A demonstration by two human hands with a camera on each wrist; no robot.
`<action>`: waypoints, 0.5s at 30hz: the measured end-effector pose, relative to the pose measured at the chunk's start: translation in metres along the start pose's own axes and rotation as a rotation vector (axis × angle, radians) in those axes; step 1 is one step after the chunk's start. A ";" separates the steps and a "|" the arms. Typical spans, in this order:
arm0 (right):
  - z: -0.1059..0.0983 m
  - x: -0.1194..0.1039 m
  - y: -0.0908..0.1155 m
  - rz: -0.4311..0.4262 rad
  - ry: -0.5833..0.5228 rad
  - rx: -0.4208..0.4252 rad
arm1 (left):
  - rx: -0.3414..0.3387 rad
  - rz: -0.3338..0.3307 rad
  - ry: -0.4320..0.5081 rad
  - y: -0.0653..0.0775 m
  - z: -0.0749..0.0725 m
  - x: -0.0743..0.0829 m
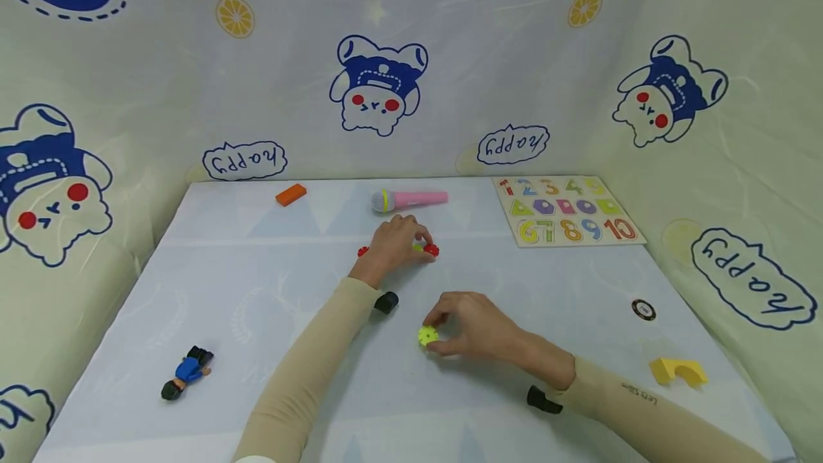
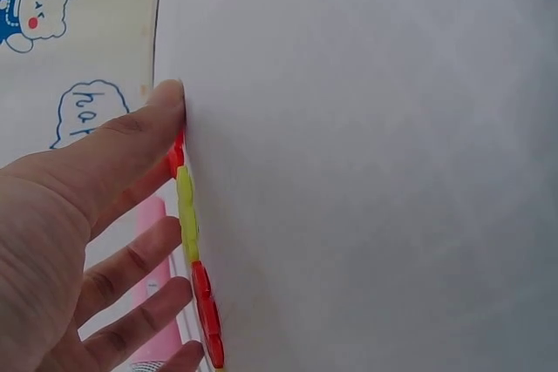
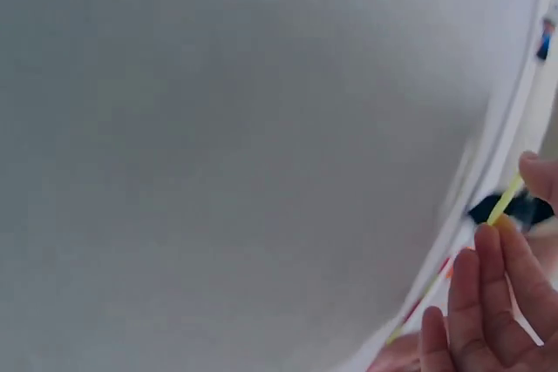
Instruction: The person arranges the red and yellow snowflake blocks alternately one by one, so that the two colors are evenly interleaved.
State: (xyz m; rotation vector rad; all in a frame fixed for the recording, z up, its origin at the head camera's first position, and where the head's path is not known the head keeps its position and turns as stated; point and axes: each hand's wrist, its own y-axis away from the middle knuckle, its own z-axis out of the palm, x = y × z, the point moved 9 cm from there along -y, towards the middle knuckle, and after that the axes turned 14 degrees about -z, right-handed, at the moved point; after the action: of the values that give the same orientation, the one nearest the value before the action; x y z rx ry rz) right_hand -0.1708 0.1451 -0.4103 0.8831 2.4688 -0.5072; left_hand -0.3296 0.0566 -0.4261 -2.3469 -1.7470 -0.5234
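My left hand (image 1: 392, 243) holds a row of red and yellow-green notched plastic discs (image 2: 188, 215) near the table's middle. Thumb and forefinger pinch its red right end, while the other fingers spread along the row. In the head view this hand covers most of the row, leaving a red disc (image 1: 363, 251) at the left. Closer to me, my right hand (image 1: 481, 327) pinches a single yellow-green notched disc (image 1: 427, 336) between thumb and fingertips. That disc shows edge-on in the right wrist view. A gap separates it from the row.
Behind the left hand lie a pink toy microphone (image 1: 418, 198) and an orange block (image 1: 291, 195). A number puzzle board (image 1: 524, 231) sits at the back right. A round black-rimmed token (image 1: 644, 310) and yellow arch block (image 1: 678, 371) lie right; a toy figure (image 1: 188, 371) lies left.
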 end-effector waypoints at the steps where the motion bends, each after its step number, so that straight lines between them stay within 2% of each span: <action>1: -0.004 0.007 -0.002 0.013 0.009 0.019 | 0.000 0.001 -0.002 0.000 0.000 0.000; 9: -0.032 0.061 -0.016 0.197 0.038 0.101 | 0.004 0.008 -0.008 -0.003 0.000 -0.001; 15: -0.047 0.088 -0.027 0.265 0.049 0.125 | -0.001 0.009 -0.007 -0.004 0.001 -0.001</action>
State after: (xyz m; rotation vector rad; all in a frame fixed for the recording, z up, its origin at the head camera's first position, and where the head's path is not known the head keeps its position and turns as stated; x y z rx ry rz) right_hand -0.2631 0.1913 -0.4139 1.2656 2.3336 -0.5553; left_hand -0.3333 0.0570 -0.4279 -2.3590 -1.7384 -0.5158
